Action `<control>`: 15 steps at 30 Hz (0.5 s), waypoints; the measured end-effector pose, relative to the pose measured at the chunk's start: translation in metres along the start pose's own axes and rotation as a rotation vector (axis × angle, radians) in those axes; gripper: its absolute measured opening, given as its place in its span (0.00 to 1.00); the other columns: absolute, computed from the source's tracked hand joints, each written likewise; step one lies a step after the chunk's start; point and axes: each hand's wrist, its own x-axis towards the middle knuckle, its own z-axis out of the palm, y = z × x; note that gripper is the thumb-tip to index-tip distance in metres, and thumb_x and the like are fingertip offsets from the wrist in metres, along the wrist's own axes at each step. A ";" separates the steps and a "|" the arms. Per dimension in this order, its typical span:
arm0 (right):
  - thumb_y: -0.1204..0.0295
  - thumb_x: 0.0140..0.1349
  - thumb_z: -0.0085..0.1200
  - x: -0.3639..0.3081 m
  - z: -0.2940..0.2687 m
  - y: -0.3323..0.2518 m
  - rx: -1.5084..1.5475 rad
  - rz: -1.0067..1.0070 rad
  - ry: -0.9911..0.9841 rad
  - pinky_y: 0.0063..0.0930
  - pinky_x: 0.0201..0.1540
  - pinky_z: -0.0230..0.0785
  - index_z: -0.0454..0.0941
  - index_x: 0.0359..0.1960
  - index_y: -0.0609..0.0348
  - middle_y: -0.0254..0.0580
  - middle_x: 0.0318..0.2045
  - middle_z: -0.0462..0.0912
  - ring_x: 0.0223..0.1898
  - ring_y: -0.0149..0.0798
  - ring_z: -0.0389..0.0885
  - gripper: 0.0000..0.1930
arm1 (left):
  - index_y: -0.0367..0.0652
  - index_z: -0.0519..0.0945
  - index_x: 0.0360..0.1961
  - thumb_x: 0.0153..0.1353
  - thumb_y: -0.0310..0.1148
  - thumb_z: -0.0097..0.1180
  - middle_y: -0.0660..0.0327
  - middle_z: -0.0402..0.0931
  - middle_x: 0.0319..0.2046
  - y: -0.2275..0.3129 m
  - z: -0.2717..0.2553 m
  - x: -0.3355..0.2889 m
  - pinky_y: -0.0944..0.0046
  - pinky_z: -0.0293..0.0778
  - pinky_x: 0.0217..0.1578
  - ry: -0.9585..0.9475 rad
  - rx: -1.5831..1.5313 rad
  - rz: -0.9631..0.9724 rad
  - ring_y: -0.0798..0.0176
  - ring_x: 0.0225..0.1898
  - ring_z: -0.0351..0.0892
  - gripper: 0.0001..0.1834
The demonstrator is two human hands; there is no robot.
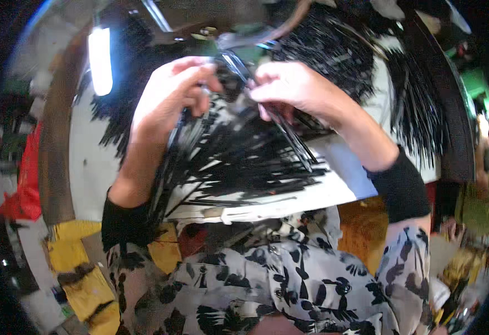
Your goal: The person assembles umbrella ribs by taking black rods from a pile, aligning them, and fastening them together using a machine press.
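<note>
My right hand (pixel 289 89) pinches a few thin, shiny black strips (pixel 295 139); they slant from above its fingertips down toward the pile. To its left, my left hand (pixel 172 95) is raised with the fingers curled and blurred. More dark strips run down below that palm, but what the fingers hold is hidden. Under both hands a loose pile of black strips (pixel 239 151) fans across the white tabletop (pixel 91 173). The two hands are apart, with the pile's far part between them.
Dense bunches of black strips (pixel 328 56) lie at the far right, with another bunch (pixel 417 106) near the right edge. A bright lamp or its reflection (pixel 100 61) shows at upper left. Red cloth (pixel 29 178) and yellow material (pixel 85 279) lie beyond the table's left side.
</note>
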 end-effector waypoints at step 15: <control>0.67 0.56 0.54 -0.015 0.009 0.004 0.223 0.040 0.105 0.12 0.16 0.59 0.72 0.36 0.63 0.39 0.21 0.79 0.16 0.22 0.71 0.12 | 0.40 0.75 0.35 0.57 0.38 0.54 0.62 0.75 0.25 0.003 0.030 -0.002 0.74 0.70 0.20 -0.049 -0.124 -0.053 0.71 0.20 0.74 0.12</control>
